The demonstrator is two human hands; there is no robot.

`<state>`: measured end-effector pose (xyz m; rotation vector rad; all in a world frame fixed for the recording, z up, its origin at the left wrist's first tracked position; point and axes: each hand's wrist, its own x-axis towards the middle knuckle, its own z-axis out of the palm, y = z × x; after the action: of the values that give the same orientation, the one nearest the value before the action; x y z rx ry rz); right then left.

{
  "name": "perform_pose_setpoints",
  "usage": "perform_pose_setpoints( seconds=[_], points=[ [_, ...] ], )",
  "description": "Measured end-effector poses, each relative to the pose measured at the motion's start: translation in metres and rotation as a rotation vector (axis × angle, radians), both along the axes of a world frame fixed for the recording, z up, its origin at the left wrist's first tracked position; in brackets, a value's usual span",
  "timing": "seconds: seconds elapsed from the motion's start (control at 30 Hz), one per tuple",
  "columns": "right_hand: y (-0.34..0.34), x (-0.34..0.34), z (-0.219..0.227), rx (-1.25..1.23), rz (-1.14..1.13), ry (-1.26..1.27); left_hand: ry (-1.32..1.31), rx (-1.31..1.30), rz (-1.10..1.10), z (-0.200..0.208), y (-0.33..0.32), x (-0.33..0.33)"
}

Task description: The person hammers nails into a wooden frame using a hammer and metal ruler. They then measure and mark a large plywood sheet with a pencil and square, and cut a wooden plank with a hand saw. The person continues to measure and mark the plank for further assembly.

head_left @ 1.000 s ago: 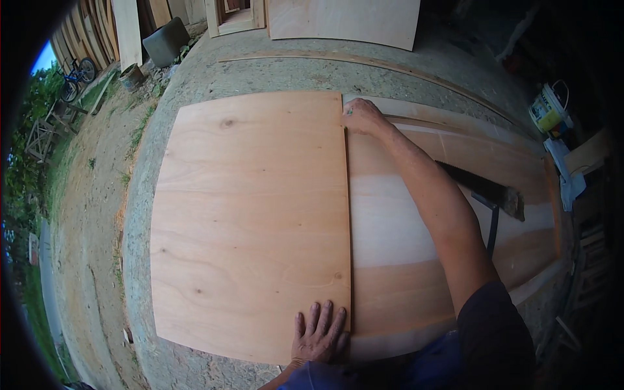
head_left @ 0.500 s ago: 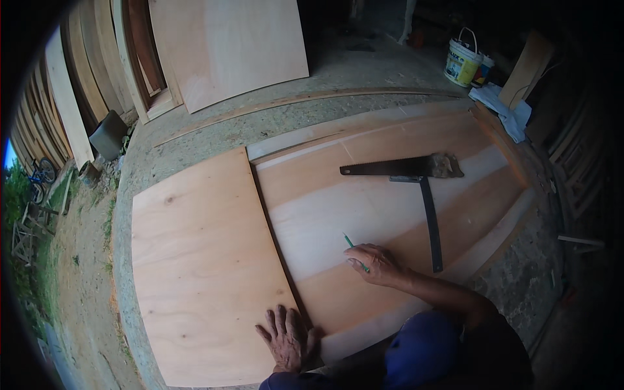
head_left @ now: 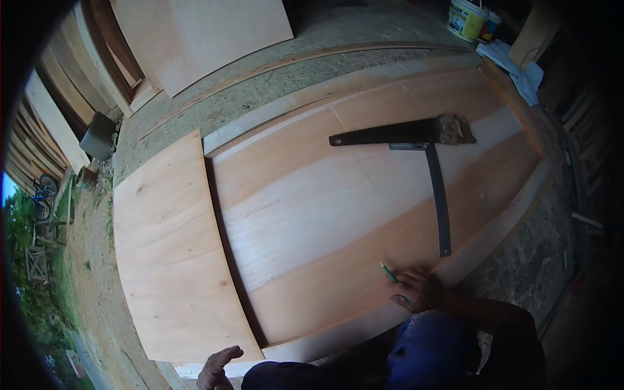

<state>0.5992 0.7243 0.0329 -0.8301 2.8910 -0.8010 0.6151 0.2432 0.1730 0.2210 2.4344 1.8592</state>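
My right hand [head_left: 417, 290] is closed around a green pencil [head_left: 389, 272], its tip pointing up and to the left. That hand rests by the near edge of a large framed wooden panel [head_left: 312, 227]. At the bottom, my left hand [head_left: 218, 369] is beside the near edge of a loose plywood sheet [head_left: 169, 260], fingers extended and holding nothing. The sheet overlaps the left end of the framed panel. On the panel lie a handsaw [head_left: 390, 134] with a worn handle and, touching or just under its blade, a dark metal try square [head_left: 438, 201].
Another plywood sheet [head_left: 201, 39] leans upright at the back beside stacked boards [head_left: 71, 71]. A long thin wood strip [head_left: 279, 67] lies on the concrete floor beyond the panel. At the far right are a paint bucket [head_left: 467, 21] and a pale cloth [head_left: 513, 65].
My left hand has come off the plywood sheet's face toward me. My right hand, still with the pencil, has drawn back to the right and nearer. The view has shifted; the sheet seems further left.
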Motion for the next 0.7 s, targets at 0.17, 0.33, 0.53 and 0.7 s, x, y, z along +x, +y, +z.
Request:
perform_pose_setpoints(
  seconds=[0.17, 0.33, 0.53, 0.7],
  points=[
    [0.013, -0.007, -0.002, -0.008, -0.009, -0.048, 0.221, -0.518, -0.494, 0.064, 0.047, -0.004],
    [0.004, -0.011, -0.014, -0.084, -0.098, -0.024, -0.017, -0.379, -0.61, 0.087, 0.054, -0.024],
    [-0.024, 0.003, 0.03, 0.001, -0.316, -0.425, -0.214, -0.537, -0.72, 0.077, 0.026, 0.004],
    [-0.067, 0.021, 0.235, -0.4, -0.581, -0.433, -0.078, -0.846, -0.984, 0.048, 0.009, 0.07]
  ],
)
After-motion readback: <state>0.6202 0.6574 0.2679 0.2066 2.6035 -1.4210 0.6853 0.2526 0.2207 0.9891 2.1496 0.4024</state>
